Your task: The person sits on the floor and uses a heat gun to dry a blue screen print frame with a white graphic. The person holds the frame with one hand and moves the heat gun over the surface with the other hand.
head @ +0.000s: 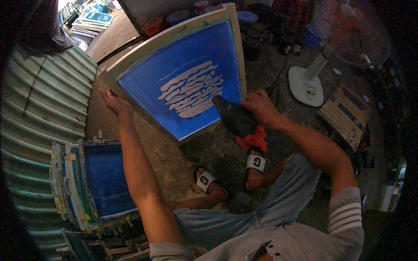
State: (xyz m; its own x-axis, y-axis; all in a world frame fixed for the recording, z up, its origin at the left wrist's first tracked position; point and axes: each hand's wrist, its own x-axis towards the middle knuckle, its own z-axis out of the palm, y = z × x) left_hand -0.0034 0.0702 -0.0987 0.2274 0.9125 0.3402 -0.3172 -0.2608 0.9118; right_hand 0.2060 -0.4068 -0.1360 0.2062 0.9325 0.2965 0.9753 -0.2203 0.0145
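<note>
A screen-printing frame (202, 42) with blue-coated mesh and a pale wavy, layered design is tilted in front of me. My left hand (117, 101) supports its left edge, palm up with the fingers partly behind the frame. At the lower right edge, my right hand (259, 107) has its fingers curled around the frame's side; a dark cloth or similar limp thing (236, 119) hangs beside it over the mesh corner, and whether the hand holds it too is unclear. Red crumpled material (254, 139) shows just below the dark thing.
Several more screen frames (106, 176) stand stacked at my left, beside a corrugated metal sheet (42, 98). A fan with a white base (306, 86) stands at the right, near a stained board (344, 115). Tubs (154, 26) line the back. A person's dark clothing (44, 26) shows upper left.
</note>
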